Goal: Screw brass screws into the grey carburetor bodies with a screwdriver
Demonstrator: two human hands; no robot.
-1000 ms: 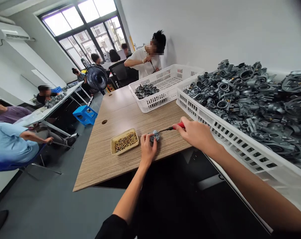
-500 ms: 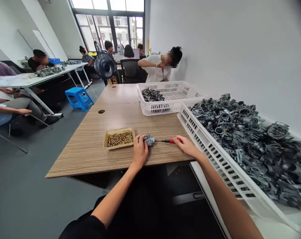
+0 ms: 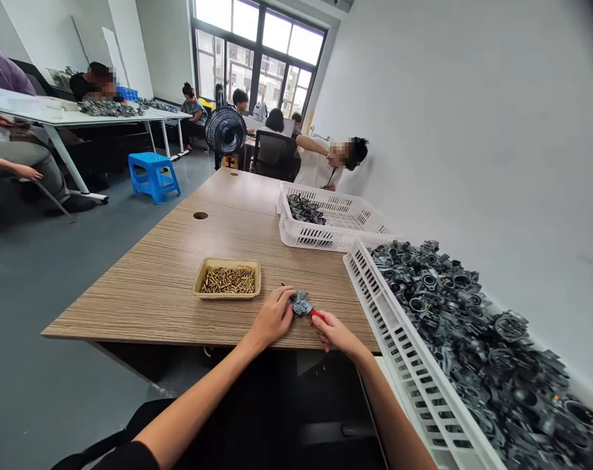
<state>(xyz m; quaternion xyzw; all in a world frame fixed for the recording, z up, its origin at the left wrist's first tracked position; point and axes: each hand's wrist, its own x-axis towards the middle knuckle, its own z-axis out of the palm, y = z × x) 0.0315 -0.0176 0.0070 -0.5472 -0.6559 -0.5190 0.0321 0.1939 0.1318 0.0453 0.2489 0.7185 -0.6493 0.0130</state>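
Observation:
My left hand (image 3: 275, 314) is closed around a small grey metal carburetor body (image 3: 301, 303), low over the wooden table near its front edge. In my right hand (image 3: 336, 333) is a screwdriver by its red handle (image 3: 318, 316), which points at the carburetor body. The handle's front end is right up against the body, and the shaft is hidden from view. A shallow beige tray (image 3: 196, 287) stands to the left of my left hand. It holds many small brass pieces (image 3: 228, 281) that look like screws or jets.
A white slatted crate (image 3: 399, 333) heaped with grey carburetor bodies (image 3: 453, 307) runs along the right. Behind it sits another white crate (image 3: 309, 241) with dark parts. A co-worker (image 3: 320, 163) leans at the table's far end. A blue stool (image 3: 153, 176) and fan (image 3: 226, 130) stand beyond.
The screwdriver's shaft showed between handle and carburetor body earlier; now the handle meets the body. My right hand has come closer to my left. The camera view has tilted.

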